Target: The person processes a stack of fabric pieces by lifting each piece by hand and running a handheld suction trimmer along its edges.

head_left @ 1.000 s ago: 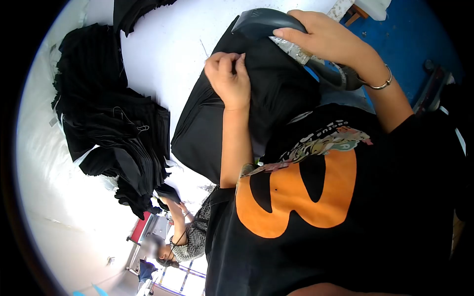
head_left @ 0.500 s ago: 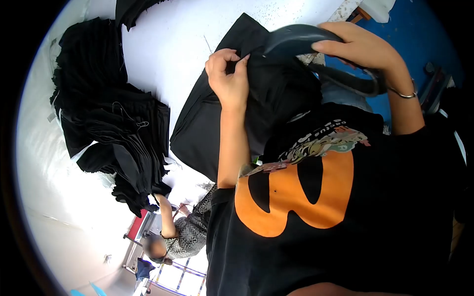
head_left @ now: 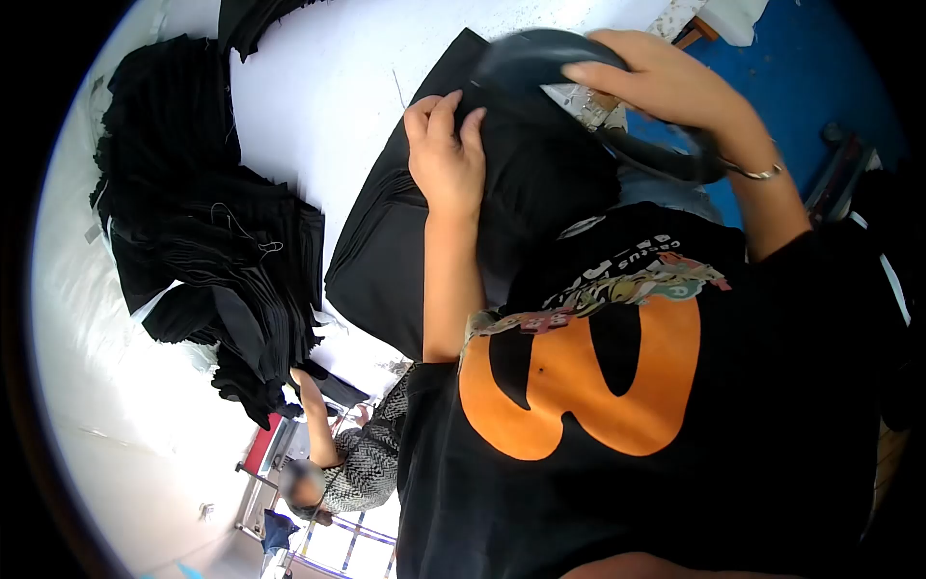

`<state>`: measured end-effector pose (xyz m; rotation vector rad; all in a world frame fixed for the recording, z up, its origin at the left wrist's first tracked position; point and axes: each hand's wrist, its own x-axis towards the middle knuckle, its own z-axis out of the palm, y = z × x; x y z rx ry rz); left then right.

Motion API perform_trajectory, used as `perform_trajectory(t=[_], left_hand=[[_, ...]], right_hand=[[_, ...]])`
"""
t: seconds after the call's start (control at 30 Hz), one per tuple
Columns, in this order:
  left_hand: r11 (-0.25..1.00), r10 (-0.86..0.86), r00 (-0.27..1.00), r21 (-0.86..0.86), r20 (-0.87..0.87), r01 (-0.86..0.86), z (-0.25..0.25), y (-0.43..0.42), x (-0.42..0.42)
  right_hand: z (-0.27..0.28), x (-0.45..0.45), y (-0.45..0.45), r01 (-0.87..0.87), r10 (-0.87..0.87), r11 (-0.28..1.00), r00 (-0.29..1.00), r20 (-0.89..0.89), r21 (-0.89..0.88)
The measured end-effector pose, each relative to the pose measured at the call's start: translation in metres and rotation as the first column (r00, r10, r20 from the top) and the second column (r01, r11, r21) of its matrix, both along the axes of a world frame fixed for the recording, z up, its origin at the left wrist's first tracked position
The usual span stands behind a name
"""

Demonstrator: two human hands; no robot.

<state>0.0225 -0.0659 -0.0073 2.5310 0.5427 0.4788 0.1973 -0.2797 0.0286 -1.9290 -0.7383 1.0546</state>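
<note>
My left hand [head_left: 446, 159] rests on a stack of folded black cloth [head_left: 386, 256], its fingers loosely bent and the thumb apart from them. Nothing shows between those fingers. My right hand [head_left: 666, 82] grips a dark, glossy, curved thing [head_left: 531, 63] with a loop-like band behind it. Motion blurs this thing, and I cannot make out its kind. Its broad curved end hangs over the upper part of the cloth, to the right of my left fingertips.
A large heap of black cloth pieces [head_left: 222, 222] lies on the white table [head_left: 318, 106] to the left. Another person [head_left: 362, 463] is at its lower end, one arm reaching to the heap. Blue floor [head_left: 772, 87] shows at the upper right.
My right hand has moved left and slightly up with the dark curved thing, now further over the cloth. My left fingers have parted from a pinch at the cloth.
</note>
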Motion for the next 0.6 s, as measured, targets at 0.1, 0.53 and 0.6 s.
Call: perform_trajectory(t=[0.1,0.53,0.6], left_hand=[[0.998,0.029,0.998,-0.062,0.054,-0.026,-0.001,-0.002,0.000],[0.891,0.097,0.991,-0.437,-0.087,-0.126,0.025,0.005,-0.020],[0.967,0.042,0.989,-0.243,-0.143,-0.076,0.018,0.000,-0.009]], right_hand=[[-0.014,-0.007,0.006,0.044,-0.077,0.983,0.980,0.183,0.177],[0.021,0.001,-0.020,-0.103,0.108,0.990,0.993,0.049,-0.099],[0.011,0.002,-0.017,-0.122,0.132,0.987,0.987,0.090,-0.108]])
